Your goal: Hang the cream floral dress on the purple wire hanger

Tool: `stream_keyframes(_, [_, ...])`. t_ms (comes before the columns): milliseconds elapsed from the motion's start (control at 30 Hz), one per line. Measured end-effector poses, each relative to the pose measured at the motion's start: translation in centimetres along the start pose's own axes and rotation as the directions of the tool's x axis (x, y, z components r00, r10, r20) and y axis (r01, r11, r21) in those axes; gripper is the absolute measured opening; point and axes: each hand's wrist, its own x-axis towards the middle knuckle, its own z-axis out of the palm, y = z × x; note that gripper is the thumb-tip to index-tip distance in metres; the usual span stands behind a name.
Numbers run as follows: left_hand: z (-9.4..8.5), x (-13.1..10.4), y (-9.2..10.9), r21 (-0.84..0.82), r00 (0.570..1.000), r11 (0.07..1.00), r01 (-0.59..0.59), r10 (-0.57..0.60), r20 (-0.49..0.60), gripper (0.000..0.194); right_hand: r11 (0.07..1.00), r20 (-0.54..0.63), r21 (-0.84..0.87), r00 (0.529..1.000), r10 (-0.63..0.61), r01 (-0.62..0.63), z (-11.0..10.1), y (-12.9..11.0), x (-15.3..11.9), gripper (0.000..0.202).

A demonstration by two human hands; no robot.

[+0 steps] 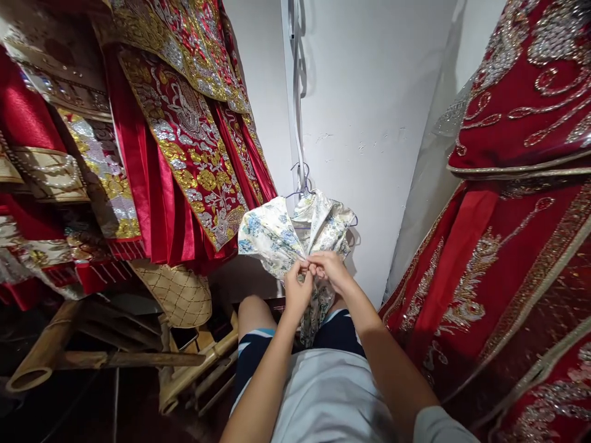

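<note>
A pale floral blouse (pixel 272 231) with blue and green flowers hangs in front of me on a thin purple hanger (pixel 354 221), its lower part falling between my knees. My left hand (pixel 299 278) pinches the blouse's front edge below the neckline. Close against it, my right hand (pixel 329 268) has its fingers closed on the same edge from the other side. Whatever small fastening lies between the fingertips is hidden. Another hook shows beside the purple one on a white pole (pixel 298 117).
Red embroidered garments with gold and silver work (pixel 198 141) hang at the left. More red beaded garments (pixel 466 264) fill the right side. A bamboo frame (pixel 133 360) stands low at the left. A white wall (pixel 369 92) rises behind the blouse.
</note>
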Motion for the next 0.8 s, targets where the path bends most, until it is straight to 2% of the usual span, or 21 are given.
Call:
stream_keyframes(67, [-0.6,-0.4,-0.5,0.064,0.998,0.998,-0.019,0.015,0.06,0.017,0.993,-0.033,0.115,0.999,0.004,-0.001,-0.4,-1.8,1.8,0.017])
stream_keyframes(200, [-2.4,-1.8,-2.6,0.254,0.984,0.964,-0.078,0.033,0.177,0.019,0.966,-0.032,0.257,0.999,0.022,-0.014,-1.1,-7.0,6.6,0.009])
stream_keyframes(300, [-4.0,-2.0,-4.1,0.349,0.969,0.929,-0.12,0.034,0.243,0.018,0.959,-0.049,0.281,0.998,0.033,-0.018,-1.0,-9.8,8.8,0.011])
stream_keyframes(367, [-4.8,-1.2,-4.2,0.371,0.965,0.919,-0.131,0.032,0.26,0.015,0.971,-0.074,0.237,0.997,-0.017,0.034,-0.6,-10.2,9.0,0.014])
stream_keyframes(467, [-5.6,1.7,-2.0,0.288,0.971,0.944,-0.158,0.095,0.222,0.014,0.981,-0.083,0.089,0.983,-0.166,0.173,0.2,-9.4,7.8,0.017])
stream_keyframes(533, [-5.8,4.6,0.7,0.214,0.976,0.954,-0.208,0.19,0.103,0.029,0.976,-0.055,-0.004,0.974,-0.218,0.218,0.6,-8.9,6.8,0.019])
stream_keyframes(600, [-5.9,7.9,3.4,0.206,0.957,0.936,-0.284,0.29,-0.002,0.037,0.969,-0.03,-0.061,0.97,-0.242,0.239,0.8,-8.7,6.1,0.021])
stream_keyframes(700, [-5.6,12.6,6.1,0.285,0.92,0.876,-0.389,0.385,0.075,0.03,0.952,-0.019,-0.112,0.958,-0.287,0.283,0.7,-8.7,6.4,0.023])
stream_keyframes(800, [-4.8,15.3,6.8,0.416,0.854,0.746,-0.52,0.465,0.234,0.016,0.945,-0.1,-0.111,0.943,-0.319,0.308,0.2,-7.7,7.7,0.025])
